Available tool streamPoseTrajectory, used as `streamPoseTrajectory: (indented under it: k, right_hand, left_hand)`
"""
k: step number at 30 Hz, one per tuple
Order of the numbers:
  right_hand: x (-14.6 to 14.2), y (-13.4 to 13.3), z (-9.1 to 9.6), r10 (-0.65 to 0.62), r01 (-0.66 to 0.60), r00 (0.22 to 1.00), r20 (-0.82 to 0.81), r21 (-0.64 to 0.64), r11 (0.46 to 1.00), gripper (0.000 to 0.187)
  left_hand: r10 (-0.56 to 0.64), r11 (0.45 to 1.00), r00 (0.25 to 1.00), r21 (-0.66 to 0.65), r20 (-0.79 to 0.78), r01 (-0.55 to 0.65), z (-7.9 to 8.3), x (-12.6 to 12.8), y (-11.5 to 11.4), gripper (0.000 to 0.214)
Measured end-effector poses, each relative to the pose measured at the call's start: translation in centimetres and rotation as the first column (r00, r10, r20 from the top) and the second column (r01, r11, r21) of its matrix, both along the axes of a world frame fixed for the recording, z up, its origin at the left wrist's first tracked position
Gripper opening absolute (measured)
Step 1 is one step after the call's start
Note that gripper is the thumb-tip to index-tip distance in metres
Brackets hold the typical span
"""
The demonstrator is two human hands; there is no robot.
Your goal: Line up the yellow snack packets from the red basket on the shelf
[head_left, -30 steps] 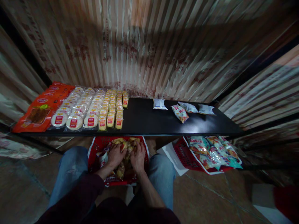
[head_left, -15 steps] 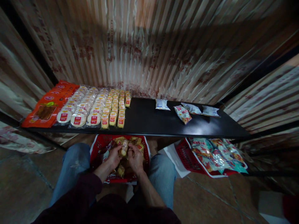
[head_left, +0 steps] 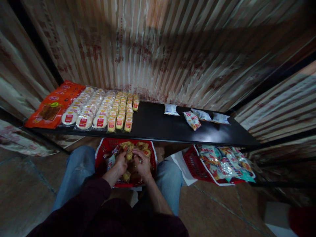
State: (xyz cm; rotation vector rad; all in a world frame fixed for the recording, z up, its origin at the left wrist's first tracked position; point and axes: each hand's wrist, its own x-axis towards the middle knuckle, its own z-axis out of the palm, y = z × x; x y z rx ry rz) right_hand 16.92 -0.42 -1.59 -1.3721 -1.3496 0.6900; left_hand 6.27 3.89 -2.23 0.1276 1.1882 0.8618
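Note:
Both hands are over a red basket between my knees. My left hand is closed at the fingertips on a small yellow packaged cake in clear wrap. From the other side, my right hand pinches the same wrapper, its fingers partly covering the cake. More yellow wrapped cakes lie in the basket around my hands, with a white-and-blue packet at its left side. On the black shelf above, rows of the same yellow cakes stand beside rows of round white packaged cakes.
An orange snack bag lies at the left end of the black shelf. Several small silver and printed packets are scattered on its right half. A second red basket, full of teal and white snack packets, stands at right. Curtain hangs behind.
My hands have shifted slightly, and the cake between them is tilted differently and more covered by my right fingers. The whole view has moved a little; the shelf rows look unchanged.

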Motion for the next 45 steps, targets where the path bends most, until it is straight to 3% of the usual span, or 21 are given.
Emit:
streamPoseTrajectory:
  k: [8, 12, 17, 26, 34, 42, 45]
  right_hand:
    - [-0.1, -0.2, 0.1, -0.001, 0.001, 1.0, 0.023, -0.009, 1.0, 0.024]
    - [0.0, -0.3, -0.2, -0.036, 0.043, 0.995, 0.088, -0.072, 0.996, 0.023]
    - [0.1, -0.2, -0.2, -0.06, 0.08, 0.991, 0.119, -0.169, 0.982, 0.034]
    - [-0.1, -0.4, -0.6, -0.054, 0.099, 0.966, 0.254, -0.168, 0.981, 0.044]
    - [0.0, -0.3, -0.2, -0.087, 0.105, 0.98, 0.182, -0.095, 0.99, 0.038]
    - [0.2, -0.5, 0.2, -0.114, 0.118, 0.993, 0.031, -0.198, 0.973, 0.038]
    - [0.3, -0.4, 0.0, -0.131, 0.129, 0.991, 0.003, -0.206, 0.97, 0.041]
  left_hand:
    - [0.02, 1.0, 0.999, -0.004, -0.038, -0.02, 0.3, 0.2, 0.0, 0.013]
    - [0.004, 0.999, 0.999, 0.039, -0.044, -0.002, 0.8, 0.1, -0.1, 0.009]
    - [-0.025, 0.997, 0.996, 0.077, -0.087, 0.031, 1.3, 0.1, -0.4, 0.008]
    - [0.001, 0.972, 0.977, 0.23, -0.213, 0.049, 2.1, 0.6, -1.2, 0.021]
    - [-0.003, 0.907, 0.931, 0.39, -0.365, 0.156, 2.6, 1.0, -1.0, 0.02]
    - [0.018, 0.843, 0.882, 0.481, -0.471, 0.24, 3.1, 1.0, -0.7, 0.011]
    - [0.016, 0.846, 0.886, 0.479, -0.463, 0.235, 2.9, 1.0, -0.6, 0.012]
